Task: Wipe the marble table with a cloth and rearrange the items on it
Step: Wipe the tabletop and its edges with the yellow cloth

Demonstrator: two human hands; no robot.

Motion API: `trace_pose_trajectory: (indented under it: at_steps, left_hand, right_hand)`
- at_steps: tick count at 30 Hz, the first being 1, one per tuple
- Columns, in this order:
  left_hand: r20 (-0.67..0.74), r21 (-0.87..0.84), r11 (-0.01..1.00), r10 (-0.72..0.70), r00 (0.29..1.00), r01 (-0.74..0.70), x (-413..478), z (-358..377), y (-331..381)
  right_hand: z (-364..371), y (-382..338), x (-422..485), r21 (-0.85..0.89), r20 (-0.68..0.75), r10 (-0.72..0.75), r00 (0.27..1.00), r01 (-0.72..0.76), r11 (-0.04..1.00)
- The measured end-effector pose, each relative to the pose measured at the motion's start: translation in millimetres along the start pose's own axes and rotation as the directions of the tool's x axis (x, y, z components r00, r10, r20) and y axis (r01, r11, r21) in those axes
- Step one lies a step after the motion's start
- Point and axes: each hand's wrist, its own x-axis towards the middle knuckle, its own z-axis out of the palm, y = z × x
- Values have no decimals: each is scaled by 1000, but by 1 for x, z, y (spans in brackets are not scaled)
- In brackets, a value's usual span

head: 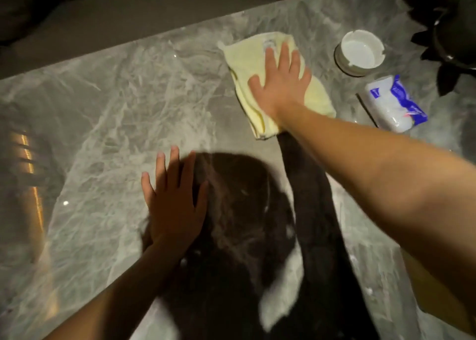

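A pale yellow folded cloth lies on the grey marble table, toward the far side. My right hand presses flat on the cloth, fingers spread, palm down. My left hand rests flat on the bare marble nearer to me, fingers apart, holding nothing. A white round ashtray sits right of the cloth. A white and blue tissue pack lies just in front of the ashtray.
A dark potted plant stands at the far right corner. My shadow falls across the near middle of the marble. The table's far edge runs diagonally from left to upper right; a sofa lies beyond it.
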Motion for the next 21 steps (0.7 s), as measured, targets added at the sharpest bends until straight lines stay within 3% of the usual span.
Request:
trace_pose_trajectory:
  at_steps: [5, 9, 15, 21]
  left_hand:
    - [-36, 57, 998, -15, 999, 17, 2, 2, 1]
    - [-60, 46, 999, -17, 998, 19, 4, 3, 0]
    - [-60, -42, 998, -49, 997, 47, 2, 1, 2]
    - [-209, -296, 950, -160, 965, 94, 0, -5, 7]
  right_hand:
    - [-15, -5, 91, -28, -4, 20, 1000, -20, 999]
    - [-14, -17, 110, -108, -9, -49, 999, 48, 993]
    - [-5, -64, 51, -177, 75, -383, 921, 390, 904]
    - [14, -58, -54, -147, 50, -490, 870, 492, 858]
